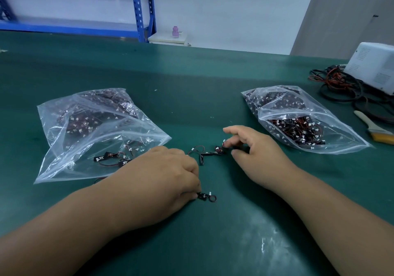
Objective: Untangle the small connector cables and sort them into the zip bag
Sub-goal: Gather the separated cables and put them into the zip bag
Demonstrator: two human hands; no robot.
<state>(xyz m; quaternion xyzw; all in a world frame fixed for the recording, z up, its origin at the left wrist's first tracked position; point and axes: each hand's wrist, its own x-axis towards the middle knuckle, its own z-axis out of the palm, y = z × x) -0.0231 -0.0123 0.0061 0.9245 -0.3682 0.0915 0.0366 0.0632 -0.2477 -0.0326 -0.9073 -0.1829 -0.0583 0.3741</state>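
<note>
The left hand (170,179), nearest the bench's front edge, is shown curled, one small connector cable (206,197) pinched at its fingertips and held low against the green bench (213,237). Just beyond, the right hand (255,150) is held half-spread, a second cable (220,148) nipped between forefinger and thumb at the end of a loose knot of cables (200,154) lying between the two hands. The step is judged to be the freeing of one lead from that knot. It is best done slowly, with the plug gripped rather than the thin wire, so that no loop is drawn tight. Toward the left edge lies an open zip bag (85,139), a few separate cables near its mouth. That slack, flattened mouth is judged the likeliest hindrance. Toward the right edge a second bag (302,122) is packed with tangled cables. A brush (372,126), thicker coiled wires (341,83) and a white box (375,66) are seen at the far right corner.
</note>
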